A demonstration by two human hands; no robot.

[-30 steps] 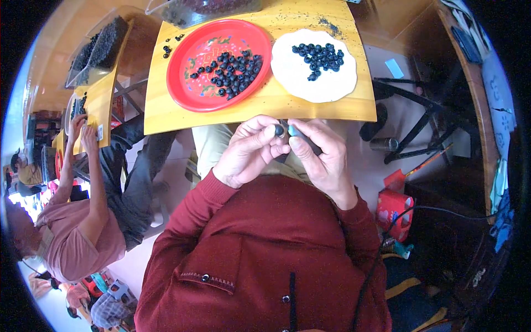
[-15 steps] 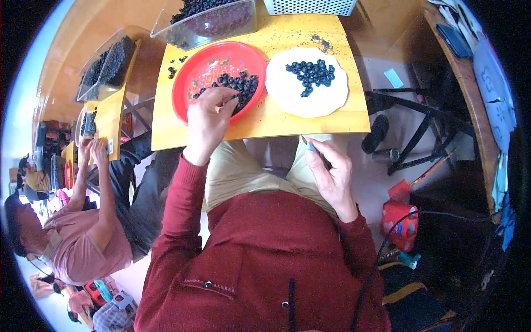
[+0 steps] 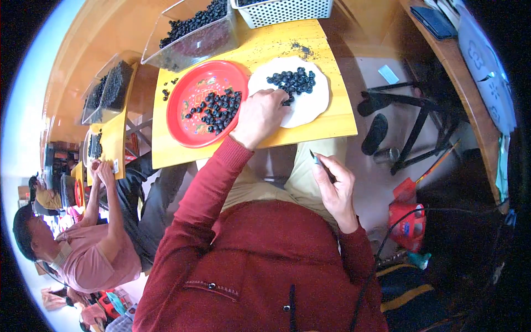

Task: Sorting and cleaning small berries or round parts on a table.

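My left hand [image 3: 262, 115] reaches over the near left rim of a white scalloped plate [image 3: 308, 112]. Its fingers are bent together at the near edge of a cluster of small dark bead-like balls [image 3: 299, 81]; whatever is between the fingertips is hidden. To the left, a red round plate [image 3: 180, 119] holds more dark balls [image 3: 218, 110]. Below the table's front edge, over my lap, my right hand [image 3: 336, 188] is closed round a slim pointed tool [image 3: 316, 159] with a teal band and a dark tip.
A clear bin [image 3: 193, 47] of dark balls and a white perforated basket [image 3: 287, 12] stand at the back of the yellow table [image 3: 332, 124]. Dark crumbs lie behind the white plate. At left, another person [image 3: 91, 243] works at a similar table. A black stand [image 3: 417, 124] is at right.
My left hand has moved right from the red plate to the white one. The right hand stays over my lap with the pointed tool, slightly turned. The view has shifted a little.
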